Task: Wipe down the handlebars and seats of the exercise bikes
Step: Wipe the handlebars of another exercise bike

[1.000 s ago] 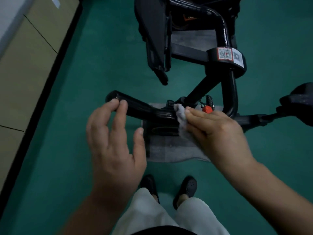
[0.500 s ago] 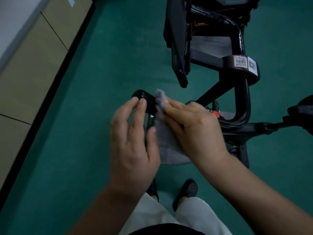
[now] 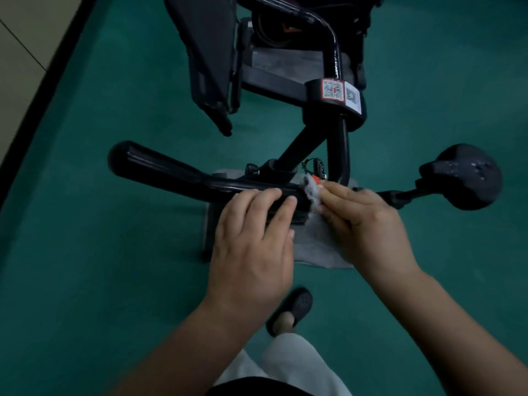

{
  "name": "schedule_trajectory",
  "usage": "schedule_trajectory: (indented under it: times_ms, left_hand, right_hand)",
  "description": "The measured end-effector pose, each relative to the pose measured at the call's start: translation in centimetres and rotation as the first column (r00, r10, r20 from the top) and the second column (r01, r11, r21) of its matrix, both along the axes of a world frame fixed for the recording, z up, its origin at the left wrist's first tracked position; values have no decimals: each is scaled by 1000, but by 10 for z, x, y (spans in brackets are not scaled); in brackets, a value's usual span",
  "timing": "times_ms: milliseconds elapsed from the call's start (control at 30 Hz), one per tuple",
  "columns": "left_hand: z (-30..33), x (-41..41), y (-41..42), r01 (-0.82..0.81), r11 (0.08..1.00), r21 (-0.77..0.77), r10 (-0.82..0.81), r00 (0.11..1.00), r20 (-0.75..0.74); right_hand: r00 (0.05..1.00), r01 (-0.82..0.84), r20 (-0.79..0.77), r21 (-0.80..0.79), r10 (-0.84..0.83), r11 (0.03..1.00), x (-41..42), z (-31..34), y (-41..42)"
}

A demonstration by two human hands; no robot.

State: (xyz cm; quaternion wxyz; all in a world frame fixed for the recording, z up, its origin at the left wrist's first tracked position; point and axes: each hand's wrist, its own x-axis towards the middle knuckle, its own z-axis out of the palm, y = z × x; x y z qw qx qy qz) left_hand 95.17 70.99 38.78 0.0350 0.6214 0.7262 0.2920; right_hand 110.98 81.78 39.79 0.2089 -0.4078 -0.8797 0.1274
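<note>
A black exercise bike stands on the green floor below me. Its left handlebar grip [image 3: 160,170] runs from the far left toward the middle. My left hand [image 3: 251,244] rests on the bar's middle, fingers spread flat over it, holding nothing. Just to its right, my right hand [image 3: 363,221] pinches a small grey cloth [image 3: 311,191] against the bar's centre. The right handlebar end [image 3: 463,181], a rounded black pad, sticks out to the right. The black seat [image 3: 208,52] lies farther away at upper left.
The bike's upright post with a red-and-white sticker [image 3: 333,90] rises behind the bar. A red knob [image 3: 315,180] shows beside the cloth. A grey base plate [image 3: 311,247] lies under my hands. My black shoe [image 3: 291,310] is below. A black skirting and beige wall [image 3: 25,67] run along the left.
My right hand with the cloth has slid from the left grip's tip back to the bar's centre. My left hand moved right and now lies flat on the bar.
</note>
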Motion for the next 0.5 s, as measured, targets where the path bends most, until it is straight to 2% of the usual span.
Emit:
schedule_trajectory:
  times_ms: [133,267,367,433,500]
  left_hand:
    - [-5,14,9,-52,996,-67,50,998,-38]
    - [-6,31,13,-85,995,-57,84,996,-33]
    - [-8,59,22,-13,1000,-17,13,999,-34]
    - [-11,84,30,41,999,-21,-42,999,-16]
    - [-15,112,40,84,995,-53,-84,996,17]
  right_hand:
    - [992,-123,16,-6,123,992,12,1,23]
    - [997,22,-78,-65,-27,998,41,3,48]
    - [958,174,-169,-295,-230,940,71,0,45]
    - [905,263,-170,-492,-389,830,102,-9,45]
    - [875,322,-115,-586,-470,743,138,-18,48]
